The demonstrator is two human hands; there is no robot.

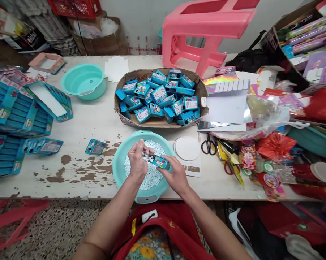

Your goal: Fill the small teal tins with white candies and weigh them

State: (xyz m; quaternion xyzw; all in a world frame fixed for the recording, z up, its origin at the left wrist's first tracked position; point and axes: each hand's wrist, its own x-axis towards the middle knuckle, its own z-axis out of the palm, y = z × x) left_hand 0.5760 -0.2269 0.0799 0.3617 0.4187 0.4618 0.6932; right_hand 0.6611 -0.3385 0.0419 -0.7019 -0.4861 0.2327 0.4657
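A pale table (pixel 83 124) is seen from above, with worn, flaking patches across its surface. A pink plastic stool (pixel 222 30) is laid near its far edge. In front of the stool, a cardboard tray (pixel 163 125) is heaped with small blue boxes (pixel 159 94). Nearer the body, a turquoise basin (pixel 118 169) is partly filled with white pellets (pixel 152 180); a second turquoise basin (pixel 83 77) is placed farther off to the left. Just right of the near basin, a white scale (pixel 187 148) is set, and black-handled scissors (pixel 208 146) are laid beyond it.

Over the near basin, the held blue box (pixel 161 162) is gripped at its right end between the thumb and fingers of the right hand (pixel 177 177). Its long axis is pointed crosswise, towards the left hand (pixel 137 162), with the left end slightly higher in view. Pellets are cupped in the curled left hand, which is brought close beside that left end, where a dark opening seems to be shown. Whether the box is touched by the left fingers cannot be told.
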